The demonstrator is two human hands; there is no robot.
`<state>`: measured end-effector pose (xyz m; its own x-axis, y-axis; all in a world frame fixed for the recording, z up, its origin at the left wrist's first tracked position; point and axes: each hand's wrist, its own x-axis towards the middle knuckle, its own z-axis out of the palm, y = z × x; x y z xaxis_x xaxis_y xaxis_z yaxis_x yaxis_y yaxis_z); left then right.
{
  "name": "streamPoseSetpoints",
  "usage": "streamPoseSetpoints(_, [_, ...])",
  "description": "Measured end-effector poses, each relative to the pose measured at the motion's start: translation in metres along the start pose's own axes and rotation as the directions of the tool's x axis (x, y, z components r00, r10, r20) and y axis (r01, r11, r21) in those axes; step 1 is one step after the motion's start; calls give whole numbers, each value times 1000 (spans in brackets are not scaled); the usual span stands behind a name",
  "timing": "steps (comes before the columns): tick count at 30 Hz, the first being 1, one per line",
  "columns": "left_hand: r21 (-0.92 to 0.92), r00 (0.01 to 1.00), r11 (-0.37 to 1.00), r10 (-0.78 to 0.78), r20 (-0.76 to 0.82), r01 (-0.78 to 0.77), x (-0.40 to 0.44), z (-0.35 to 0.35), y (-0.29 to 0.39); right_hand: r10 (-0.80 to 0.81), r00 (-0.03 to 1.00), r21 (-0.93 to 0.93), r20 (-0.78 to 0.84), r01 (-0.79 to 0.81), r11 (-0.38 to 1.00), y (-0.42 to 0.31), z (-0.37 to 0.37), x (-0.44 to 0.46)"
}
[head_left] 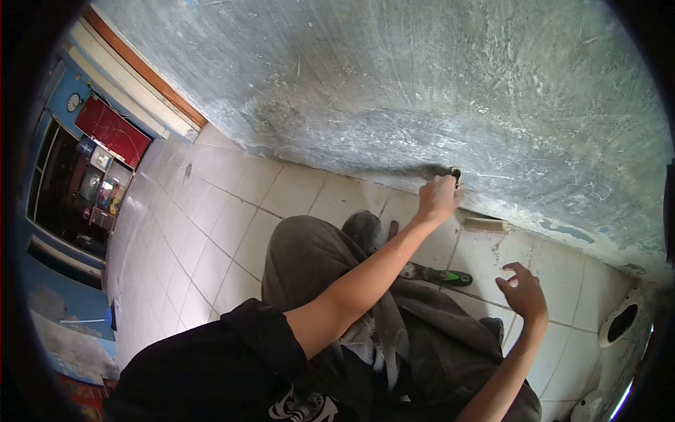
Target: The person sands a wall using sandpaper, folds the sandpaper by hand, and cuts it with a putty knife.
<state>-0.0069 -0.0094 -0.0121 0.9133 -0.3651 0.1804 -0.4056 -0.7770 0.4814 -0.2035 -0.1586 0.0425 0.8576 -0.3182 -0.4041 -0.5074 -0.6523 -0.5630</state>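
Note:
My left hand [439, 200] reaches to the foot of the grey wall [365, 77]. Its fingers are closed round a small object with a dark round end [456, 172], only partly visible, close to the wall. My right hand [523, 292] hovers over the floor tiles, fingers curled but apart and nothing between them. Between my arms, a tool with a green and black handle [453, 277] lies on the tiles. A pale rectangular block [486, 225] rests near the wall, right of my left hand.
My bent knee [302, 246] and shoe [363, 228] are beside my left forearm. A white fixture with a dark opening [621, 325] stands at the right. An orange-brown door frame [151, 70] and a red panel [114, 131] are at the left.

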Motion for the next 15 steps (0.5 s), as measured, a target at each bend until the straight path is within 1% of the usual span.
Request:
streamPoseSetpoints(1, [16,1000,1000,-4,1,4,0,13,-8,5,1000,-4,1,-5,1000,-4,-1,0])
streamPoseSetpoints(3, [45,999,999,6,41,-8,-2,27,-16,-61,998,5,-22,62,998,-3,3,2])
streamPoseSetpoints(4, [25,999,999,-24,25,23,-6,29,-16,-67,998,-1,-24,67,998,-4,4,2])
streamPoseSetpoints(5, [15,1000,1000,-20,24,20,-3,32,-16,-62,998,-10,-23,61,998,-3,5,1])
streamPoseSetpoints(8, [-22,1000,1000,-1,-5,1,0,3,6,-38,999,-24,-37,37,999,5,2,-1])
streamPoseSetpoints(9, [-21,1000,1000,0,7,0,-3,10,4,-50,998,-28,-44,49,998,4,3,0])
streamPoseSetpoints(10, [-32,1000,999,-7,17,7,-4,15,-1,2,1000,-7,-29,-3,1000,-3,-1,-2])
streamPoseSetpoints(11, [-43,1000,999,-17,13,17,-3,16,-7,-15,1000,-11,-22,15,1000,-7,0,-1])
streamPoseSetpoints(12, [9,999,1000,-13,33,13,-3,17,-9,-12,1000,-3,-16,12,1000,-9,0,-2])
streamPoseSetpoints(15, [-10,1000,1000,18,24,-18,-2,19,-9,6,1000,-3,-11,-6,1000,-6,-1,-3])
